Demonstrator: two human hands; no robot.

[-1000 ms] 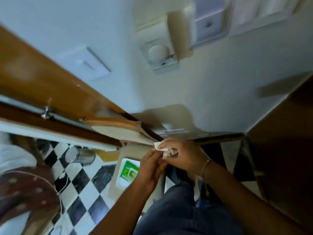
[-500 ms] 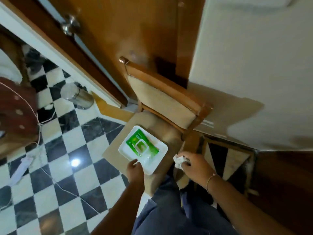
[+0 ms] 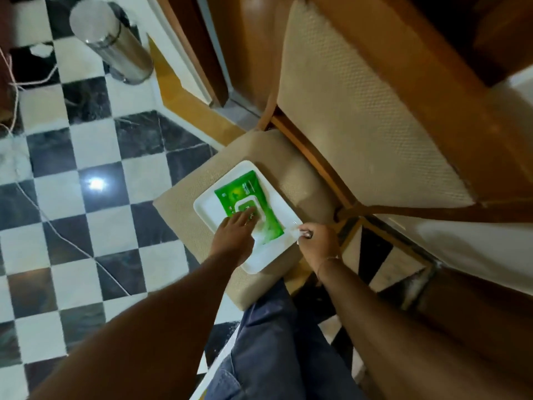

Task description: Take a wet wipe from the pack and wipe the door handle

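A green wet-wipe pack (image 3: 245,194) lies on a white tray (image 3: 207,209) on the seat of a chair (image 3: 184,206). My left hand (image 3: 233,235) rests flat on the pack's white lid, fingers spread. Beside the tray's right corner, my right hand (image 3: 317,241) pinches a small crumpled white wipe (image 3: 294,230). The wooden door (image 3: 251,39) shows at the top; its handle is out of view.
The chair's padded backrest (image 3: 360,105) rises at the right. A steel cylindrical bin (image 3: 112,39) stands on the black-and-white tiled floor (image 3: 86,226) at top left. A thin white cord (image 3: 57,226) runs across the tiles. My blue-trousered leg (image 3: 274,342) is below the seat.
The view has swung down from the wall to the chair. My left hand has let go of the wipe and come down onto the pack; my right hand still holds the wipe.
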